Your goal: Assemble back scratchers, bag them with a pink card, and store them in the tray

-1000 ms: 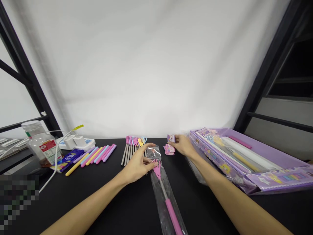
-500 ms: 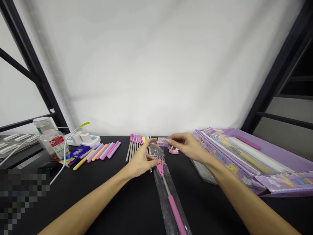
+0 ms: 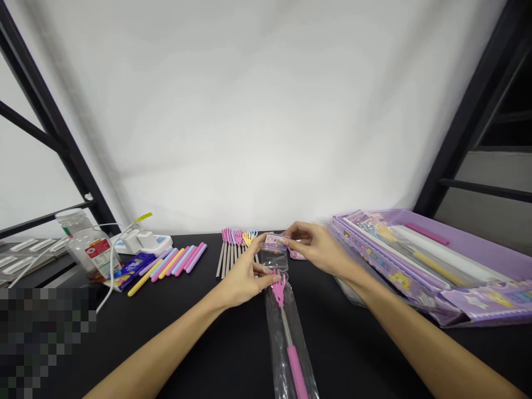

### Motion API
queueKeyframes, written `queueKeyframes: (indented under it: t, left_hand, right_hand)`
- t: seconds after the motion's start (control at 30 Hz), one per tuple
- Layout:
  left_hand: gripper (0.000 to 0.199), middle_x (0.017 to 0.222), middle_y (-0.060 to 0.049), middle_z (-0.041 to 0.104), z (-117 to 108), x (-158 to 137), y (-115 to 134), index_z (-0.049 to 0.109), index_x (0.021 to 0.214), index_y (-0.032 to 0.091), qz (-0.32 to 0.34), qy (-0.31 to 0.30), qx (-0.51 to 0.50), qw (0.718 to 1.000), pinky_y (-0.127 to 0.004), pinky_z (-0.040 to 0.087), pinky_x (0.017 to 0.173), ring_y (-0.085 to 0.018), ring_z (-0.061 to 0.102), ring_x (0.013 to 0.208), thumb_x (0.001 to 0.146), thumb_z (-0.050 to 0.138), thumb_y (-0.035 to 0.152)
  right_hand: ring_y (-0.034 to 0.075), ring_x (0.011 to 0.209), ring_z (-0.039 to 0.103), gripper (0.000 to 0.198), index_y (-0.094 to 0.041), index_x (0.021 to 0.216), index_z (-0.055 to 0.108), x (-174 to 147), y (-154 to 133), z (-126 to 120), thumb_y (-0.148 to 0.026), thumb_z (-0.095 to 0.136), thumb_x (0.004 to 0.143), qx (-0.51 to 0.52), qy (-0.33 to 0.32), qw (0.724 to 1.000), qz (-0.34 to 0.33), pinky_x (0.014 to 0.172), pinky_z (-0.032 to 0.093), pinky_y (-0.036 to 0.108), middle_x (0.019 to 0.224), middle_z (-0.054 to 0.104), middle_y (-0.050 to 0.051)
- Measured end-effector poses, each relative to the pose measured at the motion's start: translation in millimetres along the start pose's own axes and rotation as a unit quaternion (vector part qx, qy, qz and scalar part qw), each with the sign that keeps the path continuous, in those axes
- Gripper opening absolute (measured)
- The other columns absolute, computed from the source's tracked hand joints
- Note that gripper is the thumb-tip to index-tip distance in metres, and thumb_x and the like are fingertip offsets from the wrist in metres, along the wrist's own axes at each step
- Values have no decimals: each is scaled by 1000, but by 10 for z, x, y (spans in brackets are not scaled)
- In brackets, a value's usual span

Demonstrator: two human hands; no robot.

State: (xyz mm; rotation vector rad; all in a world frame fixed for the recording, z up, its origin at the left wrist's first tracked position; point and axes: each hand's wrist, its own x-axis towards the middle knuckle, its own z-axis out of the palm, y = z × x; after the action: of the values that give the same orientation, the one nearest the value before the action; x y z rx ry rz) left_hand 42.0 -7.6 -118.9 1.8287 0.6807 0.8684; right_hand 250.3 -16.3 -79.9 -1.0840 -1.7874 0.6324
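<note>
A pink back scratcher (image 3: 296, 366) with a hand-shaped head and metal shaft lies inside a long clear plastic bag (image 3: 275, 332). My left hand (image 3: 241, 281) is closed on the upper end of this bag, its thumb by the scratcher's head. Between the fingertips of my right hand (image 3: 316, 247) is a small purple printed card (image 3: 275, 241), held at the bag's mouth and touching or overlapping it; which of the two I cannot tell. My left fingertips reach the card's left edge. Behind my right hand lie more printed cards (image 3: 296, 255), partly hidden.
Several metal-shafted scratchers (image 3: 228, 255) lie in a row behind my left hand. Further left are pastel handles (image 3: 178, 262), a blue packet (image 3: 133, 270), a power strip (image 3: 160, 244), a white cable (image 3: 111, 266) and a clear jar (image 3: 85, 244). A purple box (image 3: 469, 255) with bagged scratchers stands right.
The card has come over the bag's mouth, closer to my left fingertips. The view has shifted slightly. Both hands keep their holds.
</note>
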Motion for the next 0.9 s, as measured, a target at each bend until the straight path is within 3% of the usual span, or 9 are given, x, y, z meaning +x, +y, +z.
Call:
queueKeyframes:
  t: [0.1, 0.23, 0.47, 0.73, 0.9]
  left_hand:
    - [86, 151, -19, 25, -5, -13, 60, 22, 147, 38, -11, -17, 10, 1000, -35, 55, 80, -13, 68, 79, 79, 72, 24]
    - [93, 151, -19, 23, -5, -21, 93, 13, 149, 42, -25, -5, 9, 1000, -33, 56, 77, -12, 68, 76, 78, 72, 22]
    - [94, 128, -8, 50, 8, -11, 67, 11, 149, 42, 2, -8, -3, 1000, -24, 52, 66, -6, 63, 68, 80, 71, 21]
    - [91, 140, -12, 36, 18, -22, 83, 13, 148, 45, -3, -3, 13, 1000, -29, 54, 72, -8, 65, 72, 81, 70, 23]
    - [88, 138, -12, 40, 19, -20, 81, 14, 148, 44, 7, -6, 13, 1000, -28, 53, 69, -8, 64, 71, 82, 68, 22]
  right_hand:
    - [17, 70, 64, 22, -18, 81, 61, -5, -7, -17, -39, 68, 79, 19, -31, 999, 18, 62, 50, 27, 75, 67, 3]
    - [15, 67, 63, 26, -18, 78, 57, -15, -20, -1, -38, 73, 74, 37, -16, 999, 25, 61, 49, 26, 72, 65, 1]
    - [19, 65, 68, 27, -21, 86, 49, -30, 7, -10, -42, 66, 82, 59, -2, 998, 27, 55, 50, 26, 66, 65, 0]
    - [16, 64, 64, 21, -21, 83, 51, -35, 11, -100, -37, 65, 84, 33, -47, 998, 14, 57, 47, 26, 67, 65, 0]
    - [14, 59, 58, 19, -20, 83, 50, -34, 9, -140, -35, 63, 85, 3, -54, 999, 2, 56, 42, 25, 65, 64, -1]
